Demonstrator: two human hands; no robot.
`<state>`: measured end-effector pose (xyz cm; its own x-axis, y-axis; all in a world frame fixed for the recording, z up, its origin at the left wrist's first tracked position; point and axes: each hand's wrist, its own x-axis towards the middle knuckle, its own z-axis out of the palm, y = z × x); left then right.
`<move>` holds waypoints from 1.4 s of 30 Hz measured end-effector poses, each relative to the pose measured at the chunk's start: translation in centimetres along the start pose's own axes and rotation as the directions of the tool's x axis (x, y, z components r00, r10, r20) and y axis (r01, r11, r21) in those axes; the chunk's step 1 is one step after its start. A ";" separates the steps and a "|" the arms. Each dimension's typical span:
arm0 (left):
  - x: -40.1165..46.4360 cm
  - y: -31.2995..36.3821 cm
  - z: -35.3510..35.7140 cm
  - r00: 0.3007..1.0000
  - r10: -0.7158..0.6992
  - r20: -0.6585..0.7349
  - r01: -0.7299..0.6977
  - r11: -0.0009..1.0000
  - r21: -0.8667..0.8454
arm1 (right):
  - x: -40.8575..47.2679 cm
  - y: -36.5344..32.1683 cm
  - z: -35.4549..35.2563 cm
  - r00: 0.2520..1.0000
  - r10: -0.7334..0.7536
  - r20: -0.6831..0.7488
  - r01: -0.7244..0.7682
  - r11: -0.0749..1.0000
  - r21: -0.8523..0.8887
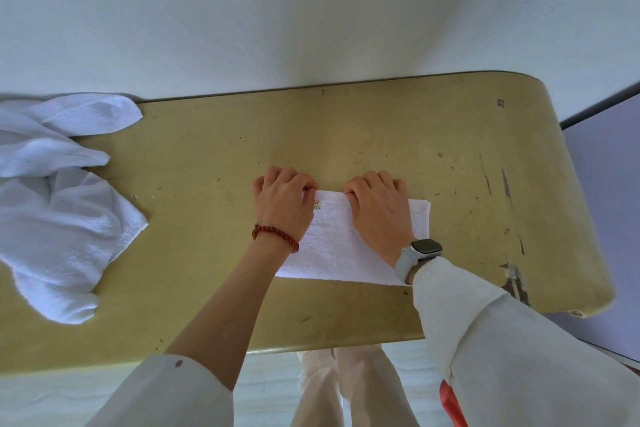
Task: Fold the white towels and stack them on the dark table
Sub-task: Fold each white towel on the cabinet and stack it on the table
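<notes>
Both hands, left [285,203] and right [377,208], pinch the far edge of the folded white terry towel [341,246] mid-surface. Soft, light, limp: judge corners the best hold, else it sags.

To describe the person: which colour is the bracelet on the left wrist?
Reddish-brown beads; the bracelet shows best in the head view.

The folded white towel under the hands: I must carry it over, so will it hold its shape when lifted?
Probably not: the folded white towel looks like soft terry, floppy like the crumpled towels. It likely weighs little. Its layers may slip open unless supported underneath.
</notes>
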<state>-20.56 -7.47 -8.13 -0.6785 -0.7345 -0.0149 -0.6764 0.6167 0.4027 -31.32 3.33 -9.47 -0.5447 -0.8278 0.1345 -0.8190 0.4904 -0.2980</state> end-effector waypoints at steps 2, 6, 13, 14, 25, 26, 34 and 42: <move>-0.7 -0.1 -0.1 0.997 0.022 -0.075 -0.021 1.000 0.017 | -0.4 -0.1 -0.6 0.998 -0.031 -0.047 0.031 0.999 -0.012; -3.6 -0.7 0.2 0.966 0.178 -0.189 -0.160 0.981 0.108 | -3.8 -0.7 -1.9 0.991 -0.129 -0.027 0.125 0.986 -0.108; -6.7 -0.7 2.2 0.964 0.237 0.123 -0.261 0.931 0.256 | -7.1 -0.1 -0.7 0.971 0.024 0.239 0.040 0.965 -0.257; -6.6 -0.8 2.4 0.965 0.202 0.165 -0.241 0.932 0.269 | -7.0 0.2 -0.6 0.965 0.044 0.259 0.025 0.966 -0.258; -6.5 -1.7 2.5 0.965 0.214 0.152 -0.250 0.926 0.283 | -6.7 1.6 -0.6 0.956 0.035 0.290 0.025 0.979 -0.202; -6.7 -1.9 2.3 0.969 0.218 0.113 -0.240 0.936 0.256 | -6.6 1.5 -0.8 0.959 0.040 0.282 0.013 0.982 -0.186; -10.0 -4.0 0.2 0.925 0.360 -0.126 -0.315 0.908 0.277 | -5.3 1.0 -2.2 0.957 -0.205 0.205 0.229 0.969 -0.098; -5.1 -4.1 -1.4 0.969 0.248 -0.021 -0.220 0.893 0.392 | -7.7 -1.9 -3.3 0.897 -0.363 0.253 0.370 0.929 0.021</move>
<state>-13.97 -6.66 -8.40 -0.8190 -0.5643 0.1043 -0.5670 0.8237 0.0041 -26.15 9.61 -6.81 -0.1456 -0.9893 -0.0105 -0.9584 0.1436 -0.2465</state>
